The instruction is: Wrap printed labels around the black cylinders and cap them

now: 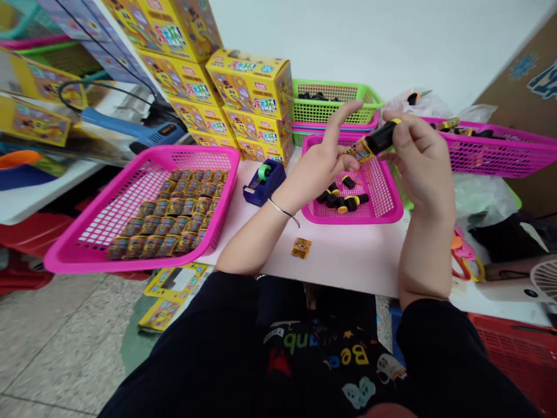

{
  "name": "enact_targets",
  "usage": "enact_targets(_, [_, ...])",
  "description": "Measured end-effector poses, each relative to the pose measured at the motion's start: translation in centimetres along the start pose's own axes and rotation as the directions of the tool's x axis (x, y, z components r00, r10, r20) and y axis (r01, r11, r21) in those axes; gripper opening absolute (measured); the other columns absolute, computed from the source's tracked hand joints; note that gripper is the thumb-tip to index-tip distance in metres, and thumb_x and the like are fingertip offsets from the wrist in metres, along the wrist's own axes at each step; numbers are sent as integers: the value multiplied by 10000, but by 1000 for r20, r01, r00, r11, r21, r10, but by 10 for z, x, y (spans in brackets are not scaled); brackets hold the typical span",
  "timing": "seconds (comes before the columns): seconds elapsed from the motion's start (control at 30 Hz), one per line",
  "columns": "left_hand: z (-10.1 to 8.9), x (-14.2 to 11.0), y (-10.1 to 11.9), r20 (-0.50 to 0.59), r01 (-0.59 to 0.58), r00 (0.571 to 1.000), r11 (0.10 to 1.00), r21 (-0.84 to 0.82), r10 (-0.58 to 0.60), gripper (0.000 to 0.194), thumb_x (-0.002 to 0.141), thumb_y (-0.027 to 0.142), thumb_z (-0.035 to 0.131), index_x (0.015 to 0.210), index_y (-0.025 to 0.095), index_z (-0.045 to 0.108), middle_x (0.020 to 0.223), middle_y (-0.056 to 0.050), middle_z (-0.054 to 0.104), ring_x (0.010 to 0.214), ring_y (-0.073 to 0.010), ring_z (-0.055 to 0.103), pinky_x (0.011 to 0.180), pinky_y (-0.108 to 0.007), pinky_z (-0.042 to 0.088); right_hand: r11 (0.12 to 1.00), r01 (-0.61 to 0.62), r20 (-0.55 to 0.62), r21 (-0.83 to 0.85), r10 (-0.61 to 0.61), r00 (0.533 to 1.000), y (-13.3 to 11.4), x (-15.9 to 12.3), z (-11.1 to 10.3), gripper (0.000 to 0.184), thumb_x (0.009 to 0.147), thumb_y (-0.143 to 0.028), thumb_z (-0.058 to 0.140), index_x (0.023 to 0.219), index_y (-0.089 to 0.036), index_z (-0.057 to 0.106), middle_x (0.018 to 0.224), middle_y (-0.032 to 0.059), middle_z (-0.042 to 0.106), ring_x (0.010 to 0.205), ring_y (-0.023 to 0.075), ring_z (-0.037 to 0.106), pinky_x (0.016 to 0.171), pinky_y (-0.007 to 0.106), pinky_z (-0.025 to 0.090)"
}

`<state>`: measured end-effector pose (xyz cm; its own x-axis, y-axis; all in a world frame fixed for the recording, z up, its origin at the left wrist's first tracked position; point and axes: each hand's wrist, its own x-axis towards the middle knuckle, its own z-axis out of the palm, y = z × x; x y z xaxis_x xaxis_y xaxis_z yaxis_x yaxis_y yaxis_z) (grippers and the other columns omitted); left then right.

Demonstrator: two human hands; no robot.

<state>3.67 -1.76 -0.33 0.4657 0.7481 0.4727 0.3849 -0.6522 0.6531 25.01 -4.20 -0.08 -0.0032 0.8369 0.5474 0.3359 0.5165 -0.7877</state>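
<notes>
Head view: the right hand [420, 159] pinches a black-and-yellow tube [369, 144] between thumb and curled fingers, holding it tilted in the air above a pink plastic basket [391, 197]. A printed label [359, 151] covers the tube's lower end, pointing toward the left hand [311, 171]. That hand's index finger stands up and spread behind the tube, and its other fingers curl close to the label; whether they grip it, I cannot tell.

Directly below the hands, the pink basket holds loose black and yellow pieces [342, 200]. Beyond the left hand, a green basket [331, 101] holds black pieces, with stacked yellow printed boxes [252, 81] beside it. Further left of that hand, a larger pink basket [87, 255] holds neat rows of small yellow-and-brown wrapped packets [165, 212], and a blue tape dispenser [263, 183] stands just beside its corner. Past the right hand, another pink basket [500, 157] holds black and yellow pieces [456, 128]. Below the left wrist, a single wrapped packet [301, 248] lies on the pale tabletop [343, 261].
</notes>
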Motion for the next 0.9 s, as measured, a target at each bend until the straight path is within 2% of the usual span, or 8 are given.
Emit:
enact_targets(0.1, [-2, -2, 4, -31, -60, 998, 998, -6, 60, 765, 960, 170, 493, 1695, 312, 335, 1666, -61, 524, 986, -142, 823, 1023, -334, 636, 999, 36, 25, -25, -36, 999, -3, -2, 0, 406, 1020, -673, 646, 1296, -384, 720, 1406, 26, 743, 1347, 298, 713, 1176, 515, 632])
enact_targets(0.2, [-4, -4, 5, -25, -56, 998, 998, 10, 56, 756, 983, 205, 537, 1704, 308, 332, 1563, -47, 613, 1066, -192, 831, 1071, -374, 628, 993, 102, 39, -55, -100, 994, -8, -5, -1, 412, 951, -641, 766, 1259, -368, 745, 1322, 29, 774, 1259, 284, 740, 1124, 506, 659])
enact_targets(0.27, [-6, -4, 3, 1, -64, 998, 998, 16, 64, 757, 995, 254, 576, 1707, 318, 325, 1563, -56, 609, 1161, -233, 819, 1072, -398, 631, 988, 141, 67, -69, -136, 988, -11, -7, 0, 388, 910, -581, 831, 1227, -370, 760, 1317, 18, 777, 1265, 278, 738, 1123, 500, 659])
enact_targets(0.4, [-9, -6, -7, 25, -98, 995, 995, -14, 98, 807, 977, 371, 656, 1699, 329, 297, 1693, -116, 462, 1207, -230, 799, 975, -366, 656, 985, 158, 163, -64, -146, 976, -13, -10, 7, 368, 941, -500, 783, 1280, -362, 746, 1306, 11, 769, 1253, 275, 750, 1114, 538, 660])
enact_targets(0.5, [-11, -6, -15, -9, -79, 997, 996, -27, 79, 871, 936, 404, 718, 1691, 356, 286, 1654, -120, 478, 1146, -224, 813, 878, -345, 664, 986, 148, 201, -73, -131, 971, -11, -12, 13, 347, 930, -463, 780, 1259, -357, 752, 1317, 14, 755, 1273, 274, 739, 1116, 545, 658])
enact_targets(0.6, [-11, -7, -18, -14, -81, 997, 996, -41, 80, 916, 910, 398, 736, 1696, 370, 268, 1614, -114, 504, 1106, -217, 822, 855, -335, 663, 989, 147, 156, -36, -139, 978, -9, -12, 16, 343, 897, -419, 817, 1228, -347, 761, 1344, 19, 753, 1299, 270, 732, 1136, 527, 654])
enact_targets(0.7, [-10, -8, -14, -3, -82, 997, 995, -55, 82, 901, 925, 393, 715, 1700, 339, 260, 1603, -116, 521, 1108, -194, 817, 889, -323, 663, 993, 116, 117, -1, -116, 986, -4, -12, 18, 385, 865, -429, 855, 1224, -334, 754, 1213, 23, 775, 1177, 257, 772, 1088, 510, 684])
enact_targets(0.9, [-9, -12, 0, -40, -129, 990, 989, 74, 133, 664, 1007, 353, 642, 1632, 300, 423, 1612, -88, 560, 1384, -224, 714, 1046, -302, 637, 985, 149, 23, -84, -147, 989, 4, -12, 24, 361, 892, -449, 840, 1212, -308, 751, 1148, 18, 738, 1186, 271, 767, 1087, 542, 670])
